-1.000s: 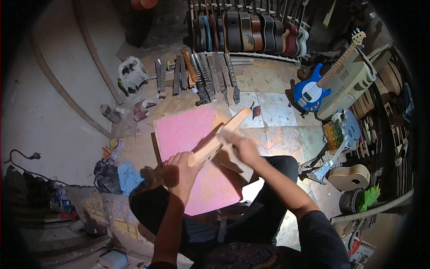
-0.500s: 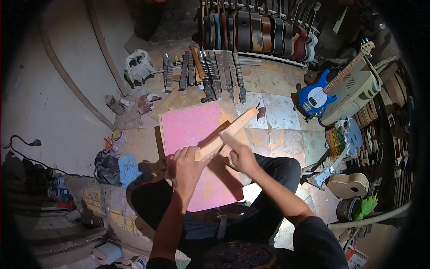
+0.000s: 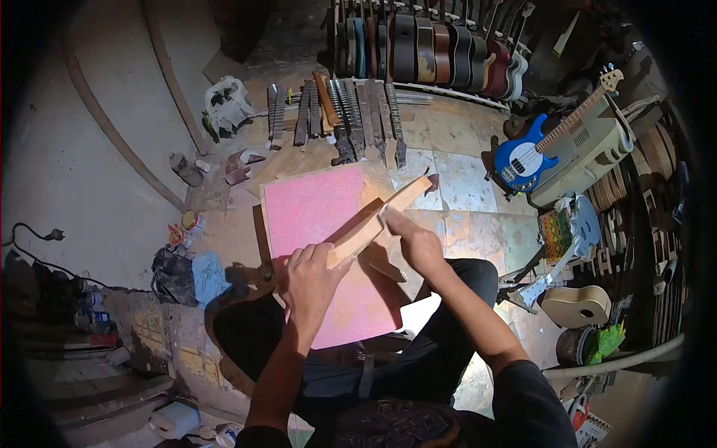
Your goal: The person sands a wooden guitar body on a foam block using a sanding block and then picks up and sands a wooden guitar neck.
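Observation:
A long pale wooden piece (image 3: 358, 237), shaped like a guitar neck, slants above a pink board (image 3: 314, 201) in front of me. My left hand (image 3: 310, 276) is closed around its near end. Against the side of the wood, about midway along, my right hand (image 3: 420, 245) presses with closed fingers. A small pale flat piece (image 3: 384, 215) shows at those fingertips; its kind is unclear. Under the right hand, a short wooden piece (image 3: 388, 270) lies at the board's right side. The board rests across my lap.
Several fretted guitar necks (image 3: 351, 119) lie on the floor ahead, before a row of guitars (image 3: 441, 52). A blue bass guitar (image 3: 526, 160) stands at the right, above an unfinished guitar body (image 3: 575, 306). Black and blue bags (image 3: 210, 278) sit at the left.
My right hand has shifted right and slightly up along the wooden piece, uncovering more of the short piece below. My left hand keeps its hold on the near end.

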Demonstrator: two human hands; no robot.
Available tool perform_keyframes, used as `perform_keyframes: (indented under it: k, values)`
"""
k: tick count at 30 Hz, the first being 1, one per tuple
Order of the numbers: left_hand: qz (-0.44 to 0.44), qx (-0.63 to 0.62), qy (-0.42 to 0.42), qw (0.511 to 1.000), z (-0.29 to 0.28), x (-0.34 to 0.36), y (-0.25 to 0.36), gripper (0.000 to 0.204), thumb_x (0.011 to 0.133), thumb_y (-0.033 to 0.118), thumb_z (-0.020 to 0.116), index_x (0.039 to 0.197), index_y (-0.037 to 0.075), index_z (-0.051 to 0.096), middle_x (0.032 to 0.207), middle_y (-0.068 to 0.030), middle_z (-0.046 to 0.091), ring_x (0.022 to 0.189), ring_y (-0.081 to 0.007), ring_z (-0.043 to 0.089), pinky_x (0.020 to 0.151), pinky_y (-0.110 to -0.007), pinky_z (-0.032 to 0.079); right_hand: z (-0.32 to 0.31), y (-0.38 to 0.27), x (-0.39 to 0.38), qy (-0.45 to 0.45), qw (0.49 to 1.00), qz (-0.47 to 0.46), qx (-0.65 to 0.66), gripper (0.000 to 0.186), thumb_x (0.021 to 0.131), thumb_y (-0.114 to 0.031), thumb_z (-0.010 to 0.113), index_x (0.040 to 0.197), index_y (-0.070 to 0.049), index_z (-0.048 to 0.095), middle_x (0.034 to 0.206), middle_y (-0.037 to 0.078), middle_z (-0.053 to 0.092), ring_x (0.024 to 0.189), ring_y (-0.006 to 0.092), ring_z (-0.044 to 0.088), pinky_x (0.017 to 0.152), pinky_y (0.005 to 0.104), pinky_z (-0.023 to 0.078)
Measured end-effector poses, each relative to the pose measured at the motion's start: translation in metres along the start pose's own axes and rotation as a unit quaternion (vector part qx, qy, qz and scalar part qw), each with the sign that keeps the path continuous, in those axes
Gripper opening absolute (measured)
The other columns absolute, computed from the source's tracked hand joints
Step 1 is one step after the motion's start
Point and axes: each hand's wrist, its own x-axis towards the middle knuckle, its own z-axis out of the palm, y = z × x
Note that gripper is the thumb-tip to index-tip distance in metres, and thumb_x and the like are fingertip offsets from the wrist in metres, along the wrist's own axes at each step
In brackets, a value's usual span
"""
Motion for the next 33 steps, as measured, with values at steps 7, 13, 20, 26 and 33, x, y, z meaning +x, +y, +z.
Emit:
perform_keyframes:
  k: [7,13,20,26,33]
  values:
    - [-0.006,0.006,0.007,1.0,-0.004,-0.001,0.003,0.041,0.067,0.025,0.096,0.094,0.004,0.074,0.086,-0.0149,0.073,0.08,-0.0373,0.069,0.077,-0.047,0.055,0.017,-0.037,-0.014,-0.017,0.976,-0.097,0.194,0.075,0.087,0.013,0.05,0.155,-0.016,0.057,0.157,0.018,0.057,0.142,0.0348,0.059,0.119,0.0406,0.047]
    - [-0.03,0.021,-0.005,0.999,-0.008,0.001,0.011,0.042,0.067,0.03,0.096,0.094,0.007,0.075,0.086,-0.0132,0.073,0.082,-0.036,0.07,0.077,-0.046,0.055,-0.017,0.034,0.024,0.197,0.97,0.031,-0.137,0.067,0.088,0.004,0.056,0.15,-0.02,0.06,0.15,0.016,0.063,0.1,0.0387,0.076,0.083,0.0486,0.063]
    - [-0.082,0.039,-0.105,0.99,-0.019,0.012,0.024,0.042,0.072,0.034,0.092,0.094,0.007,0.069,0.091,-0.0128,0.072,0.087,-0.0363,0.072,0.079,-0.05,0.056,-0.018,0.001,0.008,0.049,0.968,0.053,-0.239,0.07,0.084,-0.01,0.074,0.152,-0.021,0.058,0.157,0.009,0.056,0.128,0.041,0.062,0.105,0.057,0.05]
    - [-0.091,0.062,-0.182,0.977,-0.017,0.033,0.031,0.047,0.075,0.037,0.09,0.099,0.006,0.066,0.1,-0.0139,0.071,0.096,-0.0362,0.071,0.082,-0.05,0.058,-0.03,-0.017,0.019,0.031,0.94,0.06,-0.334,0.066,0.084,-0.023,0.082,0.146,-0.019,0.059,0.158,0.004,0.052,0.14,0.0394,0.052,0.115,0.0675,0.037]
    - [-0.102,0.062,-0.189,0.975,-0.02,0.025,0.034,0.047,0.077,0.037,0.089,0.102,0.006,0.066,0.103,-0.0128,0.071,0.1,-0.0351,0.069,0.084,-0.048,0.059,-0.011,0.014,0.025,0.078,0.988,0.013,-0.132,0.049,0.083,0.001,0.069,0.131,-0.011,0.065,0.146,0.013,0.061,0.119,0.0416,0.065,0.098,0.0493,0.056]
